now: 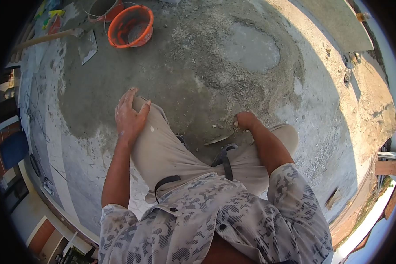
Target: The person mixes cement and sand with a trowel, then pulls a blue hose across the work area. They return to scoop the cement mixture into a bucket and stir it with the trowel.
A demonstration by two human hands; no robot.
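My left hand (131, 115) rests on my left knee, its thumb and fingers apart and nothing held in it. Low over the ground by my other knee, my right hand (245, 121) is closed round the handle of a trowel (218, 140), whose blade points toward the space between my legs. Little of the handle shows. Wet grey mortar (171, 88) covers the ground before me. Beyond my right hand lies a ring of gravelly mix (211, 66) around a pool of grey water (253, 47).
An orange bucket (131, 26) stands at the upper left, with another bucket (102, 9) beside it. Near them lies a shovel (89, 46) with a wooden handle. A grey slab (334, 20) is at the upper right. A loose stone (333, 199) lies at lower right.
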